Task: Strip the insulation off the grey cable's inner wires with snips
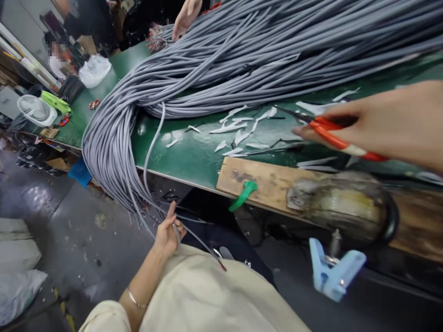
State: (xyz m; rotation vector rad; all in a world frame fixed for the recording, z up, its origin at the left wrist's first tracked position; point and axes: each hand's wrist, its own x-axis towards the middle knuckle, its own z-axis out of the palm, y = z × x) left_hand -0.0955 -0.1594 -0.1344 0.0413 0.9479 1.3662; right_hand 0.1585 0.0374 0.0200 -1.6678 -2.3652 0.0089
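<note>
My left hand (168, 235) is low over my lap, below the bench edge, closed around one grey cable (154, 138) that runs up onto the green bench (187, 159). Thin inner wires (207, 251) trail from the cable's end across my thigh. My right hand (384, 122) hovers over the bench at the right, gripping red-handled pliers (332, 133) with the jaws pointing left. A big bundle of grey cables (242, 60) lies across the bench and droops over its front edge.
White sheath scraps (235, 131) litter the bench. A wooden board (263, 182) with a green tie (244, 194) and a worn round tool sits at the edge, and a blue clamp (334, 272) hangs below. Another person's hand (185, 18) touches the bundle's far end. A fan (34, 109) stands far left.
</note>
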